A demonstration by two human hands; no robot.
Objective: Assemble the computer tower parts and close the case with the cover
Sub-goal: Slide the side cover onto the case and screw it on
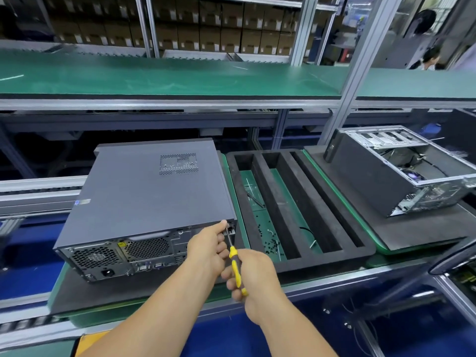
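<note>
1. Yellow plastic shows in our right hand [253,273]: we grip the handle of a screwdriver [235,264] with our fingers curled round it.
2. Our left hand [210,247] pinches the thin metal end of the screwdriver and steadies it at the back right corner of the computer tower [144,202].
3. We think we are doing the last step, screwing the cover [144,186] shut, because the cover already sits on top of the tower.
4. Next, the tip must sit right in the screw, and we must turn while pushing straight in.
5. Lying flat on its side, the tower has its back end, with the fan holes, facing us. Its long side runs away from us, toward the green shelf [180,76].
6. Just right of the tower sits a black foam tray [296,202] with little screws [271,244] in it.
</note>
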